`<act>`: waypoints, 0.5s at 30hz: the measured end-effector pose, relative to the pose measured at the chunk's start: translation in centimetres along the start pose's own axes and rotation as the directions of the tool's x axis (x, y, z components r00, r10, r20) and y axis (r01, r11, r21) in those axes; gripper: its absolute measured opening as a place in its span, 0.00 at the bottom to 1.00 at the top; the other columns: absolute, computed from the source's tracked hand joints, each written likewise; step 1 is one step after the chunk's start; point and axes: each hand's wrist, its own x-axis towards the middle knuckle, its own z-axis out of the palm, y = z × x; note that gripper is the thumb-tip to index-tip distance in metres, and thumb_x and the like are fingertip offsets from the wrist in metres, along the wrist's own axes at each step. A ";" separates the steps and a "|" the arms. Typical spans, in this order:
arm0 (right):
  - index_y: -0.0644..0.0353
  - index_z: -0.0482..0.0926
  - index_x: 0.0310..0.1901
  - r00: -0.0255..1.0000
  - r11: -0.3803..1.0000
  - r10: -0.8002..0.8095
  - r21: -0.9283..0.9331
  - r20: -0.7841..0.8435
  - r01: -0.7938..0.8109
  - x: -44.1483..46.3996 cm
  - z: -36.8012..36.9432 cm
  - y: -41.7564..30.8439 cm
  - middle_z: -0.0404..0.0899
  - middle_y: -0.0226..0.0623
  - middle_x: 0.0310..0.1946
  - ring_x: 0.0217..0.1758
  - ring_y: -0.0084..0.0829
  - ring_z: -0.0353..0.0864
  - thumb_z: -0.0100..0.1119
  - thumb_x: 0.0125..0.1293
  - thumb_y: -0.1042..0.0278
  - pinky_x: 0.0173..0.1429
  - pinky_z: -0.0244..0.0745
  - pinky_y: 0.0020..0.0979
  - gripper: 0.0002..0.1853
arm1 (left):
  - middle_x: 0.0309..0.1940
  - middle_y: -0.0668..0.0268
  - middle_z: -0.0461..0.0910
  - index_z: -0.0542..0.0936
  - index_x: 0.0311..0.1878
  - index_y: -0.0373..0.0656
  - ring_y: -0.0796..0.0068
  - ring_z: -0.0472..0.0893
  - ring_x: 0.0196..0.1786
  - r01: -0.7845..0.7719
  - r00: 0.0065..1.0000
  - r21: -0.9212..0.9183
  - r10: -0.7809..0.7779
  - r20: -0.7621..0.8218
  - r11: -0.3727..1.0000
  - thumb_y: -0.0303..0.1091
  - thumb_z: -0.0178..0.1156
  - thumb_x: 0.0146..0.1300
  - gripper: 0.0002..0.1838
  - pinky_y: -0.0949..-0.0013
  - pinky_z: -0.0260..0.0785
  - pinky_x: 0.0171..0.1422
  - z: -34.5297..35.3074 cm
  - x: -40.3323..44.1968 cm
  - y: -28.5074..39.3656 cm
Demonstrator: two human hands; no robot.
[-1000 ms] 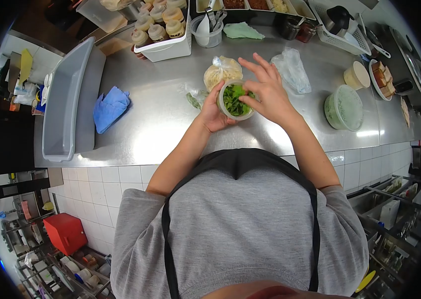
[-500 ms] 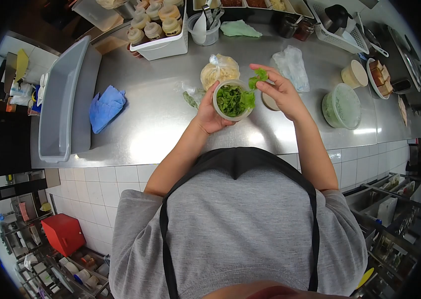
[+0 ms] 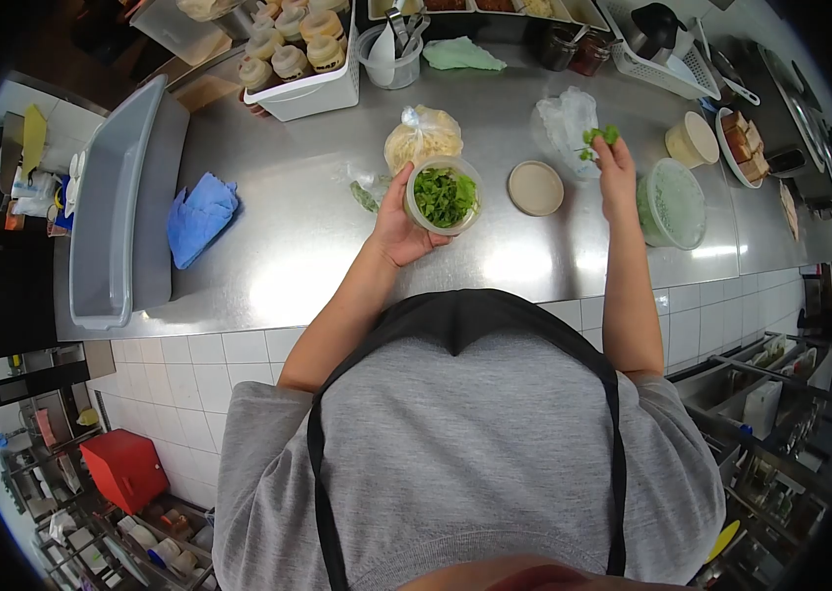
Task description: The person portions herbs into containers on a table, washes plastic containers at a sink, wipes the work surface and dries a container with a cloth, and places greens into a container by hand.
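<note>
My left hand (image 3: 404,225) is wrapped round a round plastic tub (image 3: 475,209) that holds leafy green herbs (image 3: 445,196). Between the fingers of my right hand (image 3: 617,175) is a small sprig of green herb (image 3: 597,140), held above the counter by a crumpled clear plastic bag (image 3: 568,120). A round beige lid (image 3: 535,188) lies on the steel between my hands. Just beyond the tub sits a knotted bag of pale yellow food (image 3: 423,136). A small clear bag with green leaves (image 3: 367,193) lies left of my left hand.
A long grey bin (image 3: 109,212) and a blue cloth (image 3: 201,219) are on the left. Sauce bottles fill a white container (image 3: 325,91) at the back. At right stand a frosted tub (image 3: 673,203), a beige cup (image 3: 692,140) and a bread dish (image 3: 742,148).
My right hand has moved right, away from the tub, with the herb sprig in its fingers. The beige lid, partly covered before, now shows fully. My left hand still holds the tub.
</note>
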 end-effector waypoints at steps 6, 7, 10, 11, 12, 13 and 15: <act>0.61 0.76 0.47 0.983 0.939 -0.037 -0.331 0.179 0.095 0.8 0.1 4.2 0.78 0.35 0.38 0.42 0.25 0.75 0.52 0.66 0.63 0.48 0.68 0.26 0.13 | 0.55 0.61 0.72 0.60 0.67 0.52 0.66 0.78 0.50 -0.052 0.992 -0.003 0.052 0.118 0.999 0.65 0.36 0.63 0.36 0.67 0.76 0.38 2.2 0.0 -0.1; 0.60 0.76 0.48 0.963 0.941 -0.003 -0.326 0.271 0.095 -0.2 1.1 3.5 0.78 0.36 0.39 0.43 0.25 0.75 0.53 0.65 0.63 0.50 0.68 0.27 0.13 | 0.57 0.61 0.70 0.58 0.68 0.52 0.65 0.76 0.53 -0.076 0.995 -0.027 0.078 0.065 0.997 0.64 0.37 0.64 0.35 0.65 0.76 0.44 2.6 0.0 -0.1; 0.60 0.76 0.48 0.905 0.944 -0.034 -0.283 0.425 0.169 -3.1 3.5 1.0 0.77 0.37 0.41 0.45 0.28 0.75 0.53 0.65 0.64 0.53 0.67 0.27 0.14 | 0.59 0.60 0.68 0.58 0.68 0.51 0.65 0.74 0.57 -0.101 0.993 -0.080 0.105 0.056 0.992 0.63 0.38 0.65 0.35 0.63 0.73 0.54 2.1 -0.1 -0.3; 0.60 0.75 0.49 0.907 0.934 -0.089 -0.281 0.411 0.219 -3.0 3.7 1.2 0.76 0.38 0.45 0.48 0.29 0.74 0.53 0.64 0.64 0.55 0.67 0.28 0.14 | 0.60 0.59 0.68 0.58 0.68 0.50 0.64 0.72 0.59 -0.096 0.988 -0.106 0.108 0.108 0.990 0.62 0.39 0.65 0.34 0.61 0.71 0.58 1.6 0.0 -0.3; 0.60 0.75 0.49 0.908 0.934 -0.086 -0.283 0.411 0.217 -2.8 3.7 1.2 0.76 0.38 0.45 0.48 0.29 0.74 0.53 0.64 0.64 0.55 0.67 0.28 0.14 | 0.60 0.59 0.68 0.58 0.68 0.50 0.64 0.72 0.59 -0.095 0.988 -0.109 0.106 0.108 0.990 0.62 0.39 0.65 0.34 0.61 0.71 0.58 0.8 0.2 -0.4; 0.61 0.75 0.49 0.912 0.889 -0.200 -0.325 0.358 0.322 -2.6 3.6 1.0 0.74 0.38 0.46 0.50 0.30 0.74 0.54 0.64 0.64 0.56 0.66 0.29 0.14 | 0.60 0.58 0.67 0.60 0.67 0.48 0.63 0.71 0.60 -0.033 0.988 -0.148 0.055 0.147 0.988 0.62 0.39 0.66 0.34 0.60 0.70 0.60 -0.1 0.4 -0.7; 0.61 0.75 0.49 0.899 0.829 -0.312 -0.375 0.306 0.415 -2.5 3.2 0.4 0.73 0.39 0.47 0.51 0.31 0.73 0.55 0.64 0.65 0.57 0.66 0.29 0.15 | 0.61 0.57 0.66 0.61 0.66 0.46 0.63 0.70 0.61 0.034 0.982 -0.186 0.002 0.188 0.982 0.61 0.38 0.66 0.34 0.58 0.68 0.62 -1.2 0.8 -1.6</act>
